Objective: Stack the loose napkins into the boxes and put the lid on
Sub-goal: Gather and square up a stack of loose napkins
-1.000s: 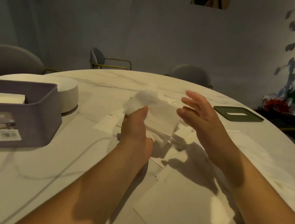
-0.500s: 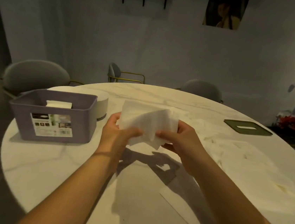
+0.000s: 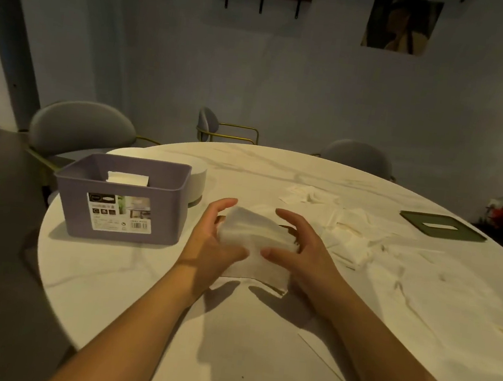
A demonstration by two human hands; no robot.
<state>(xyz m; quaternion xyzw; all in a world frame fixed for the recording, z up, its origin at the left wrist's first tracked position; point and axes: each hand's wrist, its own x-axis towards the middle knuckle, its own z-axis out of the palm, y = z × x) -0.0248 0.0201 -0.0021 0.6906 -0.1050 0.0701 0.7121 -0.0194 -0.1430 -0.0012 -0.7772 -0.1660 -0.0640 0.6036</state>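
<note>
Holding a stack of white napkins (image 3: 254,237) between them, both hands sit just above the middle of the marble-patterned tabletop (image 3: 139,287). The left hand (image 3: 213,242) cups the stack's left end, thumb pressed against the near face and fingers arched over the far side. The right hand (image 3: 302,252) mirrors it on the right end, thumb on the near face and fingers curled over the top edge. The lower sheets of the stack hang down and touch the tabletop.

To the left of the hands stands an open lavender box (image 3: 160,211), near the left hand but apart from it. A white label (image 3: 119,213) on its front wall carries small product pictures, icons and a barcode at the lower right; the printed words are too small to read. Inside the box, a folded pile of napkins (image 3: 127,178) shows above the rim toward the back. A round white container (image 3: 196,181) sits right behind the box.

Loose napkins (image 3: 349,229) lie scattered on the tabletop beyond and to the right of the right hand. Further right, well apart from the box, a dark green lid (image 3: 458,234) with a pale slot in its middle lies flat near the tabletop's edge.
</note>
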